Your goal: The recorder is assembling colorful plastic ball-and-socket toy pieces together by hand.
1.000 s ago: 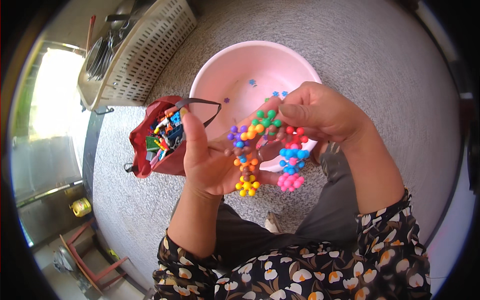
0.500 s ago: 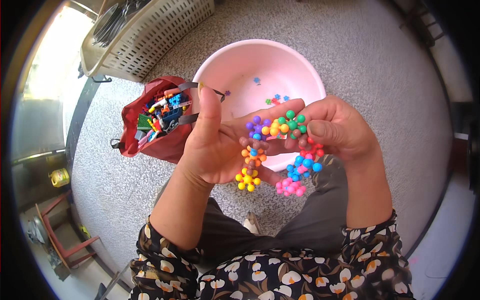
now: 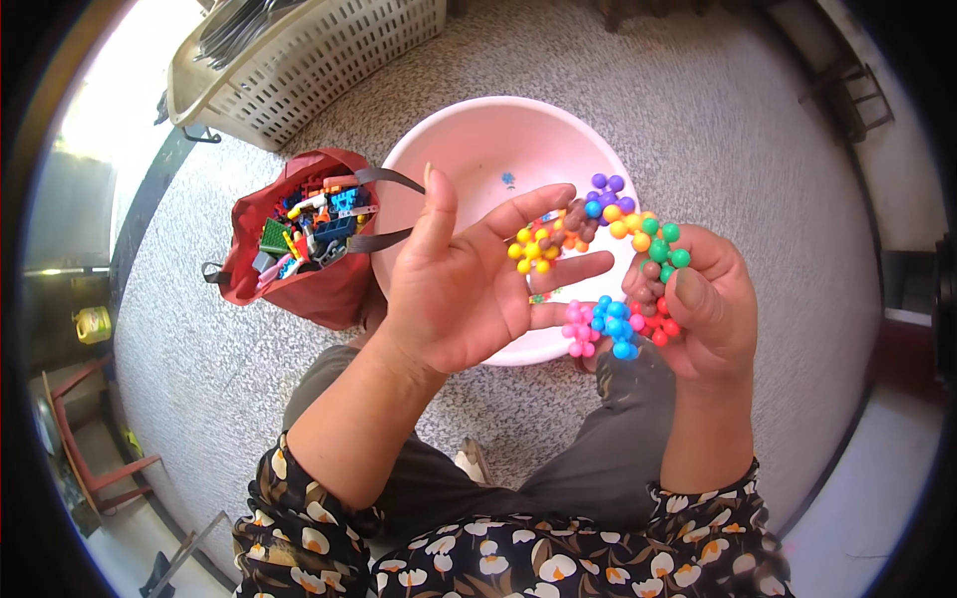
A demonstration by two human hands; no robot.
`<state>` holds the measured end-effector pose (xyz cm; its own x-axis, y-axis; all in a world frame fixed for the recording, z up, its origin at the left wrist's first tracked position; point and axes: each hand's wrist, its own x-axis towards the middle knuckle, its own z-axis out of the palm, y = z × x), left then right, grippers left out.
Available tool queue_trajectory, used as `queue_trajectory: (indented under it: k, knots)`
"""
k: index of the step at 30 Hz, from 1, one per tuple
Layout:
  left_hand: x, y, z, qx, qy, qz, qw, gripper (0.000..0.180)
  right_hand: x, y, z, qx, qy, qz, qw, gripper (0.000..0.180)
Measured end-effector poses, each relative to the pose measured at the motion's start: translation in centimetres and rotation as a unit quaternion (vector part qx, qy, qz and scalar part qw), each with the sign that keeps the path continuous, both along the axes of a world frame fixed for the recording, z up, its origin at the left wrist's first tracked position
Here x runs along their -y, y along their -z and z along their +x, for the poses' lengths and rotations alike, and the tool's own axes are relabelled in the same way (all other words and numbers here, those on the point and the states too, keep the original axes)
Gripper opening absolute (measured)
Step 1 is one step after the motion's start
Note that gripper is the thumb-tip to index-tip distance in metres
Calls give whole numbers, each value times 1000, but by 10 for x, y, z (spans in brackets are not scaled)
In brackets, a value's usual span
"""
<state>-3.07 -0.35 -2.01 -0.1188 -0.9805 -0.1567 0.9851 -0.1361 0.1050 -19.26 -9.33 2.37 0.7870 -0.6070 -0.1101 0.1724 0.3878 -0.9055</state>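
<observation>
A curved chain of knobbed, ball-ended plastic building pieces (image 3: 660, 244) hangs from my right hand (image 3: 720, 314), pinched between thumb and fingers near the green and brown pieces. One end is a yellow piece (image 3: 536, 251), beside the fingers of my left hand (image 3: 454, 304). The other end is a pink piece (image 3: 579, 330) next to a blue piece (image 3: 618, 329), close to my left fingertips. My left hand is open, palm up, fingers spread. Beneath both hands stands a pink basin (image 3: 449, 149) holding a few small snowflake-shaped pieces (image 3: 508, 180); its right part is hidden.
To the left of the basin is a red fabric bag (image 3: 329, 299) with dark handles, full of mixed plastic toy parts (image 3: 324, 214). A cream perforated basket (image 3: 299, 85) stands behind it. Far left are a yellow container (image 3: 93, 325) and a reddish chair frame (image 3: 75, 439).
My right hand has turned and carried the chain; its yellow end swung up and right, and the purple piece rose. My left fingers have spread apart, away from the chain. The view shifted slightly.
</observation>
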Motion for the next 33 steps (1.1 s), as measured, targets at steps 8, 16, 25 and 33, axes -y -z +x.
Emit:
queue_trajectory:
  k: [8, 16, 25, 33]
  knots:
    - [7, 3, -11, -35, -40, -8, 999, 75, -7, 8, 11, -63, 68, -82, 992, 15]
    - [8, 0, -10, -9, -78, 6, 997, 79, -13, 10, 12, -79, 55, -82, 992, 15]
    - [6, 1, -6, 40, -86, 34, 995, 76, -15, 7, 12, -94, 6, -86, 992, 25]
    - [8, -5, -9, 50, -67, 59, 995, 72, -7, 2, 8, -64, -32, 49, 996, 22]
